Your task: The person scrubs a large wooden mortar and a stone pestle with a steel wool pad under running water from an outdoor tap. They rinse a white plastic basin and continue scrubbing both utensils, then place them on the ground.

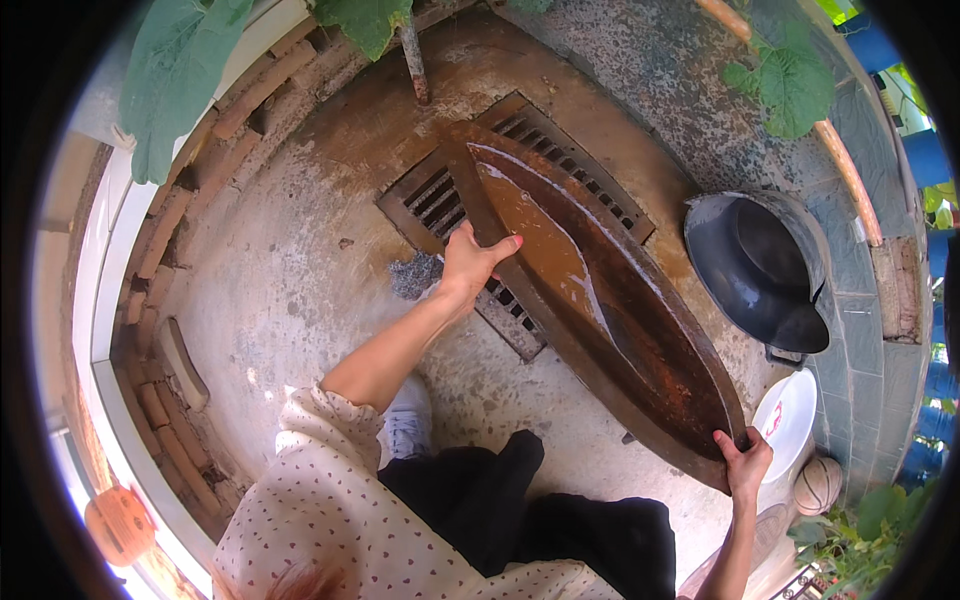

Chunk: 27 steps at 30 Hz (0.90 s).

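A long, rusty metal trough (645, 360) tilts over a floor drain grate (435, 196), its far end lower. Brown, foamy water has gathered toward that far end. My left hand (476, 262) grips the near-side rim, thumb over the edge and fingers beneath. At the opposite end, my right hand (746, 454) clasps the corner of the trough, with its thumb inside the rim. A grey scouring pad (415, 275) lies on the concrete just left of my left hand. The trough covers the middle of the grate.
A black basin (757, 270) stands tipped at the right, near a white bowl (787, 420) and a ball (817, 486). Loose bricks (169, 232) line the left wall. Large leaves (184, 82) hang overhead, and a thin post (412, 60) rises behind the grate.
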### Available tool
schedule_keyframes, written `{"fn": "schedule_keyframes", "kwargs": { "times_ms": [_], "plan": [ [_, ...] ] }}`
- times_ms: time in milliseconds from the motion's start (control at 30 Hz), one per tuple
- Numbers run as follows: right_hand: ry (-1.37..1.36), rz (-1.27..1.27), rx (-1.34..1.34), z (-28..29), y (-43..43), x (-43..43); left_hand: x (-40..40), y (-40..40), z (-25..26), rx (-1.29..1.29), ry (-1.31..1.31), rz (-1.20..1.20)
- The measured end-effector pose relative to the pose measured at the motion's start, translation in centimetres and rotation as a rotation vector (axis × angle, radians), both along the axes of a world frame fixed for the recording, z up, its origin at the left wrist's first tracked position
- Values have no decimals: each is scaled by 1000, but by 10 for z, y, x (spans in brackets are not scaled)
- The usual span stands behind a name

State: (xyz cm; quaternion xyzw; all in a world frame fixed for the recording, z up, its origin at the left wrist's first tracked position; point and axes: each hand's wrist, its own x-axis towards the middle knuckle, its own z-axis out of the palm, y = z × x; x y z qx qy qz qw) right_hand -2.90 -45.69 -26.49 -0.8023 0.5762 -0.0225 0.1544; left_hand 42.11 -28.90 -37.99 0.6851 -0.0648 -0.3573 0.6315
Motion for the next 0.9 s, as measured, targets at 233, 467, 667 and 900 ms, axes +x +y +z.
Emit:
{"fn": "schedule_keyframes", "kwargs": {
  "times_ms": [233, 467, 667, 900],
  "plan": [
    [296, 40, -96, 134, 4, 1, -52, -2, -7, 57, 329, -156],
    [587, 104, -188, 235, 19, 69, -85, -14, -19, -17, 594, -226],
    [643, 286, -399, 256, 43, 127, -85, -17, -34, -33, 682, -218],
    [758, 252, -365, 258, 54, 161, -75, -8, -53, 16, 705, -154]
  ]
}}
